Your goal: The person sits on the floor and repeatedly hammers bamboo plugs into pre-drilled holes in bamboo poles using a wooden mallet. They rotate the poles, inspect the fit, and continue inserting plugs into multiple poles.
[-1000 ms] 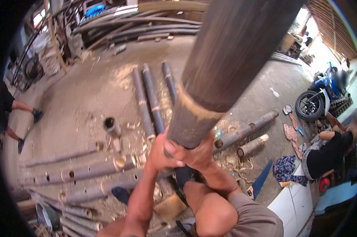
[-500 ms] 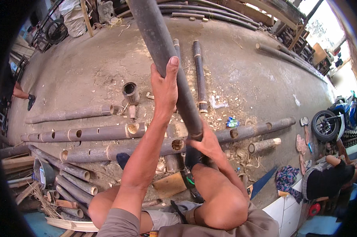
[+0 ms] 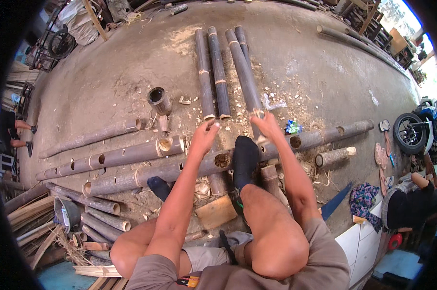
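Note:
My right hand (image 3: 268, 126) is wrapped around the near end of a dark bamboo pole (image 3: 243, 70), which slants away across the floor and partly covers another pole (image 3: 241, 36). My left hand (image 3: 203, 137) is empty, its fingers loosely bent and apart, just short of the near end of a bamboo pole (image 3: 204, 72). Between these lies one more dark pole (image 3: 219, 72). Below my hands, a long bamboo pole with round holes (image 3: 189, 169) runs crosswise, with my socked foot (image 3: 245, 157) against it.
A second holed pole (image 3: 114, 157) and a short hollow bamboo cup (image 3: 158, 100) lie left. Bamboo pieces (image 3: 102, 222) and a grey bucket (image 3: 66, 212) crowd the lower left. At right are a bamboo offcut (image 3: 334, 157), a blue saw blade (image 3: 336, 200), sandals (image 3: 380, 157) and a motorbike wheel (image 3: 409, 133).
The pole that both hands held up has come down onto the floor, across another pole. My left hand has let go and moved lower; my right hand keeps its near end.

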The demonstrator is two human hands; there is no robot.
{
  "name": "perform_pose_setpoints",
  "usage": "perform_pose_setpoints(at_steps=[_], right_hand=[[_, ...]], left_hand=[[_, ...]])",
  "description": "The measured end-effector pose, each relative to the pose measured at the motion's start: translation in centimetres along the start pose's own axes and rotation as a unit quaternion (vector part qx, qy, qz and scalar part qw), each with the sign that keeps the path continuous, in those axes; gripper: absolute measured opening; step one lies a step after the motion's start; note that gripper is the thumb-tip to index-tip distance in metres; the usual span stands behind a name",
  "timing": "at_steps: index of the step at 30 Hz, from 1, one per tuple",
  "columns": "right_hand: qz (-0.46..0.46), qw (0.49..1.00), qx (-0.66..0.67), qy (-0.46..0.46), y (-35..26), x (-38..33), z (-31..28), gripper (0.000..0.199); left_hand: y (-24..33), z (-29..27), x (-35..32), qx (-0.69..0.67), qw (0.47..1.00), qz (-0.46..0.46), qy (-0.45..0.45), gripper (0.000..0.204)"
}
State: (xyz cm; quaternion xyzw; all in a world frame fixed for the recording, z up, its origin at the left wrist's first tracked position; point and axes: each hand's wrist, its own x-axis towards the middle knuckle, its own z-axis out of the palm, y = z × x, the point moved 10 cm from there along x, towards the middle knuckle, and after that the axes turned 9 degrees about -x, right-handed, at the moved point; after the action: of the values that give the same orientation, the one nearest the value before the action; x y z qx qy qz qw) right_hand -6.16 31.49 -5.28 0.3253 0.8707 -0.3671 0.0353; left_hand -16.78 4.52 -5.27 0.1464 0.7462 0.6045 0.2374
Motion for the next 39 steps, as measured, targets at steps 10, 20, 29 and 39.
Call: perform_pose_setpoints(at_steps=[10, 20, 29, 39], right_hand=[[-0.077, 0.983, 0.154, 0.059, -3.2, 2.8, 2.1, 0.069], [0.032, 0.958, -0.276, 0.069, 13.9, -23.1, 4.5, 0.093], [0.203, 0.948, -0.24, -0.045, 22.5, -37.7, 5.2, 0.101], [0.134, 0.974, -0.183, -0.004, 19.7, -28.6, 10.5, 0.11]], left_hand=[[-6.5, 0.9, -7.7, 0.391, 0.912, 0.024, -0.122, 0.1], [-6.2, 1.7, -8.1, 0.441, 0.886, 0.039, -0.139, 0.111], [-6.2, 0.2, -8.6, 0.442, 0.884, 0.112, -0.108, 0.109], [-8.1, -18.4, -13.7, 0.587, 0.805, 0.068, -0.053, 0.1]])
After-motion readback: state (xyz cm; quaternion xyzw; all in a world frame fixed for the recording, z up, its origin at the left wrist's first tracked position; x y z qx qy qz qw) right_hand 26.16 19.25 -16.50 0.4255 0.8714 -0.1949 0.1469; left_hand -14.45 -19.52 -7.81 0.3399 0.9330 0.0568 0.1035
